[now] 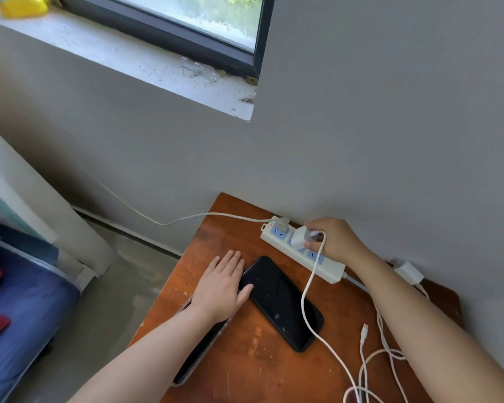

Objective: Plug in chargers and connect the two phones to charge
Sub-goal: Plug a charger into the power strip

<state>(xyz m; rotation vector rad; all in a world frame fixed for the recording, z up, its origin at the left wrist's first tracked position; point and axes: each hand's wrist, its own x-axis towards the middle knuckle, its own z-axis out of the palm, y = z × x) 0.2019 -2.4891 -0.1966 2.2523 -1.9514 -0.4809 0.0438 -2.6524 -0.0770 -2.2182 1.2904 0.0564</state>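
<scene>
My right hand (333, 238) grips a white charger (299, 237) and holds it against a socket of the white power strip (329, 267) by the wall. Its white cable (306, 298) runs down across a black phone (282, 301) lying face up on the wooden table (250, 367). My left hand (223, 283) lies flat on the table, fingers apart, its thumb touching that phone's edge. A second phone in a clear case (200, 350) lies mostly hidden under my left forearm. A second white charger (408, 271) rests behind my right arm. A loose cable end (365, 330) lies at the right.
Another plug (281, 223) sits in the strip's far end beside a red light, with its cable running left off the table. The grey wall is right behind the strip. A bed with blue bedding (21, 309) stands at the left. Tangled white cable (373, 382) lies at the table's near right.
</scene>
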